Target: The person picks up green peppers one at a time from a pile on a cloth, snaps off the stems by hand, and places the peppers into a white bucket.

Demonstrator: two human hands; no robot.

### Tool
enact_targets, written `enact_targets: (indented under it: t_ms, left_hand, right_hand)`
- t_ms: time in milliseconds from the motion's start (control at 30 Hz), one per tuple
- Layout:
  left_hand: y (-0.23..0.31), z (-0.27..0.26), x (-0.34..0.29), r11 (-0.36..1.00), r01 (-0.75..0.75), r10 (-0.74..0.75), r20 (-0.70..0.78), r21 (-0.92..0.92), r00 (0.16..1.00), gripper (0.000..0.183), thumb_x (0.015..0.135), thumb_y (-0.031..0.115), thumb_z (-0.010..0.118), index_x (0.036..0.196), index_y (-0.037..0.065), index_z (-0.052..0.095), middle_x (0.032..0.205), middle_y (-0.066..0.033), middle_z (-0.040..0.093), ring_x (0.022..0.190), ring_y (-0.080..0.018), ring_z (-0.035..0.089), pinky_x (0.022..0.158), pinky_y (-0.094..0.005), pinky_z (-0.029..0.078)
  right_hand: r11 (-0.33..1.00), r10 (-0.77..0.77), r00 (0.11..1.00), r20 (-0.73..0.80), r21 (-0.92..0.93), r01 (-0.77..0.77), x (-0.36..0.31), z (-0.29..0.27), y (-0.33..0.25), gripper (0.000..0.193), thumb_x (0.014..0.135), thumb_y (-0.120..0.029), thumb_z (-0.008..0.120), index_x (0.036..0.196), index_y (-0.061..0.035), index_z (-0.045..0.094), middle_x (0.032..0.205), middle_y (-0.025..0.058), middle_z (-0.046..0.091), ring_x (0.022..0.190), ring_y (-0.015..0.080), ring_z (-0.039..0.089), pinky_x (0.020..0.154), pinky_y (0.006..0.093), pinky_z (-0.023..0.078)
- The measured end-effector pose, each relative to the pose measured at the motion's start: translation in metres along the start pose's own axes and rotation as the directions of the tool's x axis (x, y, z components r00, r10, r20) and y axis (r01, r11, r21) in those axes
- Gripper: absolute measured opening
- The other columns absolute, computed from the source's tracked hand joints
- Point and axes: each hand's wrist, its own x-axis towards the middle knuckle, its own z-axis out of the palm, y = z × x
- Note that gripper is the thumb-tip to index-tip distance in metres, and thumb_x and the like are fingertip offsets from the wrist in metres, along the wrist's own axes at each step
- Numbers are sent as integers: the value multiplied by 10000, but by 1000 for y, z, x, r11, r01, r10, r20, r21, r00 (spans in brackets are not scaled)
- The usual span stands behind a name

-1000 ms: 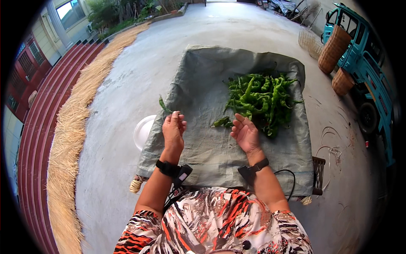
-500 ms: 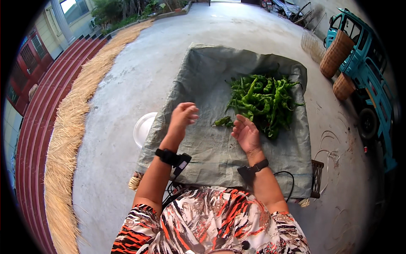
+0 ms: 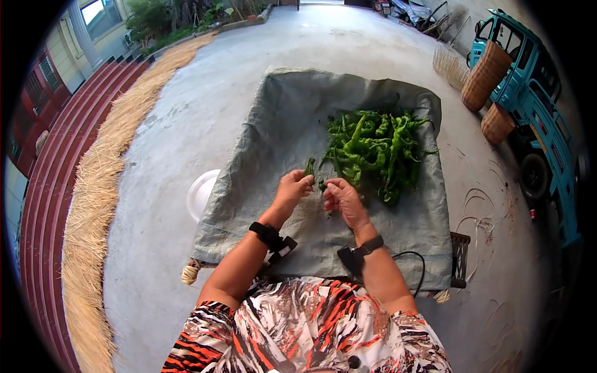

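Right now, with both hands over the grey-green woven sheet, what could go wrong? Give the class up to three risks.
The slender green pepper in the left hand could slip if the grip loosens. The small dark green piece in the right hand might drop onto the grey-green woven sheet and be hard to spot. The thin black cable looping beside the right forearm might snag as that arm moves.

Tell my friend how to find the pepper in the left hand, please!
Start at the big grey sheet in the middle. Below and left of its green pepper pile is the person's left hand. The pepper you want pokes up from that hand, held apart from the pile.
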Motion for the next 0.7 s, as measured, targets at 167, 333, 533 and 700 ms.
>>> enact_targets:
  t_ms: [167, 333, 533, 700]
  left_hand:
    - [1, 8, -10, 952, 125, -106, 79, -279, 991, 295, 865, 194, 614, 1094, 34, 518, 896, 15, 584, 703, -50, 544, 605, -190, 438]
    - [-21, 0, -9, 849, 273, -182, 235, -453, 955, 184, 882, 181, 584, 1003, 48, 547, 853, 9, 582, 695, -59, 536, 601, -193, 433]
    - [-35, -9, -5, 794, 205, -89, 224, -572, 970, 175, 877, 134, 576, 988, 4, 539, 885, -39, 575, 733, -103, 543, 641, -224, 459]
    - [18, -18, -18, 794, -162, -38, -314, -586, 949, 381, 851, 177, 617, 1156, 31, 440, 905, -60, 597, 692, -107, 580, 558, -211, 443]
  right_hand:
    - [914, 6, 995, 104, -403, 36, -2, 10, 5, 214, 898, -267, 559, 984, -72, 577, 715, -31, 552, 592, 60, 493, 574, 200, 424]
    - [895, 39, 980, 193, -442, 52, 0, 5, 8, 142, 927, -202, 515, 905, -78, 580, 738, -26, 572, 632, 46, 520, 589, 198, 440]
    - [901, 33, 976, 214, -430, 64, -2, 4, 9, 151, 931, -208, 500, 913, -90, 593, 744, -25, 576, 640, 51, 517, 599, 194, 424]
    - [912, 23, 990, 140, -408, 36, -2, 8, 5, 183, 930, -203, 499, 1005, -68, 599, 783, -4, 605, 655, 59, 543, 630, 209, 459]
